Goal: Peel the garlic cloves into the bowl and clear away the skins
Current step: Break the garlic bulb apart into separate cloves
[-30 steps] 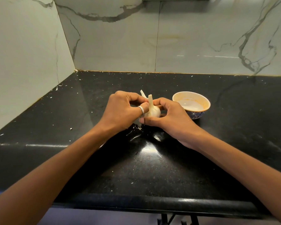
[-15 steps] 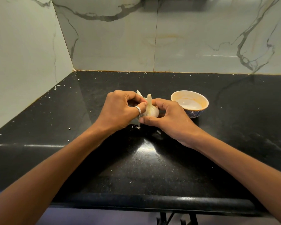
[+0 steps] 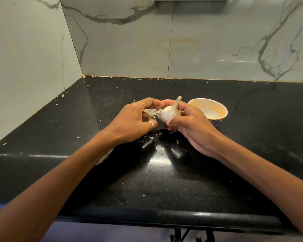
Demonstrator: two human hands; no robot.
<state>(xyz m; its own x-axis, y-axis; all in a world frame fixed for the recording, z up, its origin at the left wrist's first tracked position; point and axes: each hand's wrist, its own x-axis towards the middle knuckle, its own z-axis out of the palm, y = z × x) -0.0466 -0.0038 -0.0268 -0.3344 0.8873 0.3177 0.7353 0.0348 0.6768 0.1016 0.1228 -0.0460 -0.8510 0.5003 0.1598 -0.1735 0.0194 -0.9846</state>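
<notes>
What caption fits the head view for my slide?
Right hand holds a white garlic bulb while left hand peels papery skin beside an orange ceramic bowl.

my right hand (image 3: 194,126) covers the underside of the garlic bulb (image 3: 168,114) and the near-left base of the bowl (image 3: 217,109). my left hand (image 3: 133,121) hides most of the loose skin (image 3: 150,111), and the pale specks on the counter (image 3: 94,172) are too small to tell.
</notes>
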